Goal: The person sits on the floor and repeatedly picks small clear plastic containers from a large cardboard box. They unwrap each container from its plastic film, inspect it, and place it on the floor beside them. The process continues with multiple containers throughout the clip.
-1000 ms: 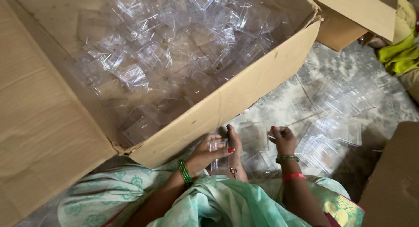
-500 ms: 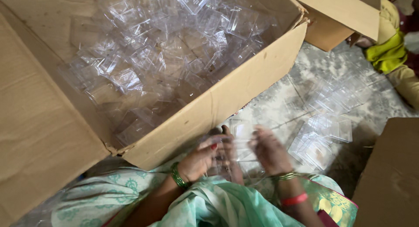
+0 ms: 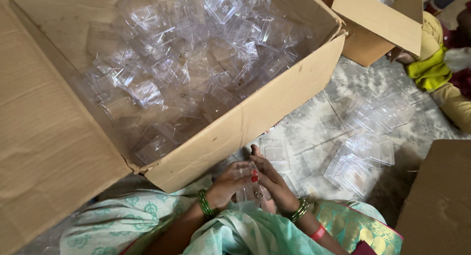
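clear plastic box (image 3: 246,182) is being gripped by both left hand (image 3: 229,184) and right hand (image 3: 273,182); cardboard carton (image 3: 255,113) sitting heaped, flat pieces (image 3: 365,154) lying right, waiting.

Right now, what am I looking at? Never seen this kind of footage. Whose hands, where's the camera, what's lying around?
There is no machine here. One camera sits on a person's head and looks down, so the two hands at the bottom are the wearer's own. The left hand and right hand meet around a small clear plastic box, both gripping it. Above them stands a big cardboard box, open and full of similar clear boxes. More clear boxes lie on the mottled floor to the right. A second cardboard box sits top right, and another person's clothing shows at the right edge.
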